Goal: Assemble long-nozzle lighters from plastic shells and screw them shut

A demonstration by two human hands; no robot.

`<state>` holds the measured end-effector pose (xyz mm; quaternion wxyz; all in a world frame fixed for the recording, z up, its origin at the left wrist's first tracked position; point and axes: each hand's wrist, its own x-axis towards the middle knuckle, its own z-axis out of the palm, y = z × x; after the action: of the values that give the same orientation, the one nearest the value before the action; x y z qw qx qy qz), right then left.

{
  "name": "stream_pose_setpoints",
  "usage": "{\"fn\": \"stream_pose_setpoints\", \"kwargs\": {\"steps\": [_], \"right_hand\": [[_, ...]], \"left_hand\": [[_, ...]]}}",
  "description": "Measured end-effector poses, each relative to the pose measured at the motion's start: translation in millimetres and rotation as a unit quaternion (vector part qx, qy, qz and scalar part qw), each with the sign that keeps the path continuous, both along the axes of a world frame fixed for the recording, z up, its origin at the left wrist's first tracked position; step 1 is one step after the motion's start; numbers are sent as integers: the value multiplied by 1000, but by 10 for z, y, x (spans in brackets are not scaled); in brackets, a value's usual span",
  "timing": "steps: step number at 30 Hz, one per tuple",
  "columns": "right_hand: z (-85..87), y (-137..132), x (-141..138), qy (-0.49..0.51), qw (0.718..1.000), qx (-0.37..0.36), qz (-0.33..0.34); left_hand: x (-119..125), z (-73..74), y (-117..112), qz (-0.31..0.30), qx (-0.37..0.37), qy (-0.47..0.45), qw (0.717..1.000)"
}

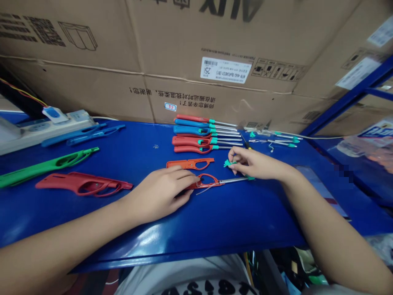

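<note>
My left hand (pixel 162 191) lies palm down on an orange lighter half-shell (pixel 208 180) with a metal tube (pixel 233 180) sticking out to the right, pressing it to the blue table (pixel 215 221). My right hand (pixel 251 163) pinches a small teal plastic piece (pixel 229 163) just above the tube. A second orange half-shell (pixel 190 164) lies loose right behind my left hand's fingers.
A row of finished red and blue lighters (pixel 196 135) lies at the back centre. Teal-tipped metal tubes (pixel 279 139) sit at back right. Red (pixel 82 183), green (pixel 46 166) and blue shells (pixel 82 134) lie at the left. A power strip (pixel 39 127) and cardboard boxes (pixel 196 61) stand behind.
</note>
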<state>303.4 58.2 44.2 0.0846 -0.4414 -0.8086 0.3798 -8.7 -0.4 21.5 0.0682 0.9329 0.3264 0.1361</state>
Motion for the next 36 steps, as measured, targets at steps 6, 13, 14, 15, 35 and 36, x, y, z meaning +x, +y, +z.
{"fn": "stream_pose_setpoints", "kwargs": {"steps": [6, 13, 14, 15, 35, 36], "right_hand": [[-21, 54, 58, -60, 993, 101, 5], [-14, 49, 11, -88, 982, 165, 34], [-5, 33, -17, -73, 981, 176, 38], [6, 12, -49, -54, 980, 186, 43], [-309, -240, -557, 85, 963, 223, 127], [-315, -248, -566, 83, 959, 237, 134]], "left_hand": [[11, -9, 11, -5, -4, -15, 1000], [19, -85, 30, 0, -41, -51, 998], [18, -94, 35, 4, -43, -55, 998], [16, -100, 40, 8, -45, -58, 997], [-16, -16, 46, 35, -144, -71, 986], [-21, -5, 49, 42, -154, -71, 985]]}}
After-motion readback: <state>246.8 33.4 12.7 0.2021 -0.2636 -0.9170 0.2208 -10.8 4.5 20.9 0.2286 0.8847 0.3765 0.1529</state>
